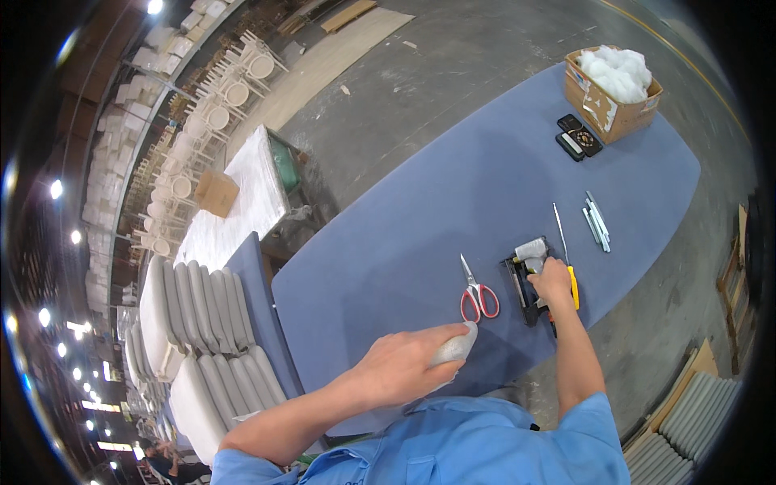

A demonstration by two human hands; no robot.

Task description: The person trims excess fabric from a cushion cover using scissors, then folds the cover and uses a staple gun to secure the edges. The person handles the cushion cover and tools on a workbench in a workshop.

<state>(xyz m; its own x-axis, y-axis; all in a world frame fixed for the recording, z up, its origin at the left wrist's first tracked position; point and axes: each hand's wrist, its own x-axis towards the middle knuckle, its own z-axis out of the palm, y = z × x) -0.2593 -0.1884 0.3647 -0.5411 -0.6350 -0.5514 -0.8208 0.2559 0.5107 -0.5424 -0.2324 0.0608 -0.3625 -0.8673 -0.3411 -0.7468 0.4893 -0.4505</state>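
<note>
My left hand [408, 361] is closed on a pale grey, rounded padded piece [457, 346], held close to my body over the near edge of the blue-covered table [388, 279]. Most of that piece is hidden behind the fingers. Farther right, my right hand [552, 281] has its fingers wrapped round a black and silver staple gun [530, 250], which lies on the tabletop or just above it. Red-handled scissors [477, 297] lie between the two hands, their blades pointing away from me. To the right of the staple gun is a screwdriver [573, 287] with a yellow handle.
Several metallic strips [596, 222] lie at the table's right. Beyond them are a black case [579, 137] and a cardboard box [613, 121] of white stuffing. Stacked grey cushions [206, 307] rise by the left edge; a plastic-covered table [246, 190] stands beyond.
</note>
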